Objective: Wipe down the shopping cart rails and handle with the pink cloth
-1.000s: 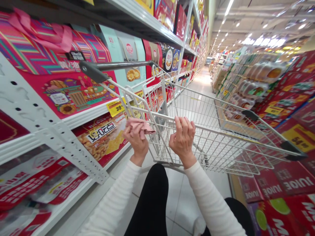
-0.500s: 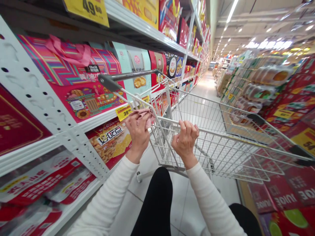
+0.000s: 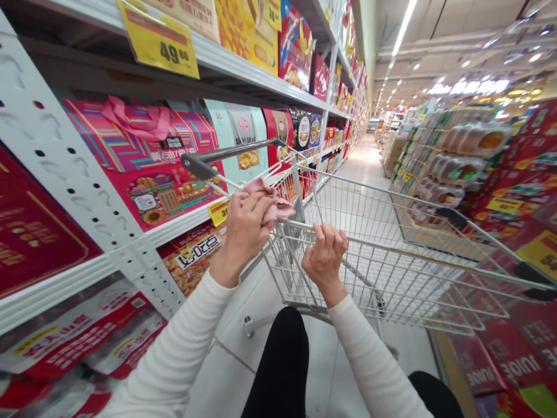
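A wire shopping cart [image 3: 391, 255] stands sideways in front of me, its grey handle bar [image 3: 239, 150] on the left. My left hand [image 3: 248, 226] is closed on a pink cloth [image 3: 278, 206] and presses it against the cart's frame near the handle end. Part of the cloth bunches out past my fingers, and the tubing under it is hidden. To the right, my right hand [image 3: 326, 252] is wrapped round the top rim of the cart's near side. The part of the wire basket that shows holds no goods.
Shelves with gift boxes [image 3: 165, 186] and yellow price tags [image 3: 161, 40] run along the left, close to the handle. Bottled packs [image 3: 452, 174] and red cartons [image 3: 491, 360] are stacked on the right. A tiled aisle [image 3: 368, 157] leads away ahead.
My left hand has moved slightly up along the cart's frame with the cloth, which now spreads further right. My right hand keeps its hold on the rim. The view has tilted up a little.
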`<state>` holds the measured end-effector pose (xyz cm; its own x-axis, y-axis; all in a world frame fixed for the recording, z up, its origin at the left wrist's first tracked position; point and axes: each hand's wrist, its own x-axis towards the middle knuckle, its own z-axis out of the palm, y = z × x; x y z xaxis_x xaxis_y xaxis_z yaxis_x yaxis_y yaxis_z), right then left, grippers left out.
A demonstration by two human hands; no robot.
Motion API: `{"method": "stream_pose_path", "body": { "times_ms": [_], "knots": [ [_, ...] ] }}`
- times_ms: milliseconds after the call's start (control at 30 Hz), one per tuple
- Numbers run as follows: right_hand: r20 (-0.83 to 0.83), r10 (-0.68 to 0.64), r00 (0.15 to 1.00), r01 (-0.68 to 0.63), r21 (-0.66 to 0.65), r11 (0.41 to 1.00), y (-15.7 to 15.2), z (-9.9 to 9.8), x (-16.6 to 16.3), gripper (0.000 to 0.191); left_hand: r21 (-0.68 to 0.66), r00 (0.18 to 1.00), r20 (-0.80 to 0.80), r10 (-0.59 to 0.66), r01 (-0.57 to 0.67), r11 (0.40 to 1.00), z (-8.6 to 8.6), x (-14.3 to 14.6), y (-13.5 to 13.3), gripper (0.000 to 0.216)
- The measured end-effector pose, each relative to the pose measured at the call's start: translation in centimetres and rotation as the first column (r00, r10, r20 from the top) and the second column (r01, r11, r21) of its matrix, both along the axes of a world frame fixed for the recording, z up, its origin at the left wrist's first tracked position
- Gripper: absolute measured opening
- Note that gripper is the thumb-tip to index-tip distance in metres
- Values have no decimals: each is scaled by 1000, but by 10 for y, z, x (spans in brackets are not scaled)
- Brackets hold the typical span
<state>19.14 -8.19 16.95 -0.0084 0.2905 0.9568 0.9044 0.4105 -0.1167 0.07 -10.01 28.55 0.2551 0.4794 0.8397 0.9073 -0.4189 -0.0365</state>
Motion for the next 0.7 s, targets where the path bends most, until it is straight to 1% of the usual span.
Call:
{"method": "stream_pose_path", "body": {
  "times_ms": [100, 167, 300, 367, 433, 500, 633, 700],
  "knots": [
    [41, 3, 999, -4, 36, 999, 4, -1, 4, 57, -36, 996, -92, -8, 5, 999, -4, 7, -6, 45],
    [83, 6, 997, -12, 67, 998, 8, -1, 9, 55, -33, 994, -105, 5, -8, 999, -2, 1, -5, 45],
    [110, 27, 994, -38, 100, 994, 12, -1, 14, 52, 10, 997, -26, 74, -74, 997, 17, -31, 4, 46],
    [98, 38, 994, -47, 90, 995, 14, -2, 14, 52, 45, 993, 31, 112, -113, 993, 28, -49, 8, 45],
    [79, 48, 996, -54, 71, 996, 15, -4, 12, 53, 87, 986, 88, 138, -146, 985, 33, -61, 12, 42],
    [71, 55, 996, -60, 69, 996, 15, -5, 10, 53, 127, 981, 130, 147, -163, 978, 30, -66, 15, 38],
    [58, 41, 997, -47, 110, 993, 15, -6, 9, 52, 192, 978, 157, 136, -166, 967, 13, -65, 20, 35],
    [53, 40, 998, -46, 118, 992, 14, -5, 9, 52, 204, 974, 172, 149, -183, 962, 11, -70, 22, 35]
  ]
}}
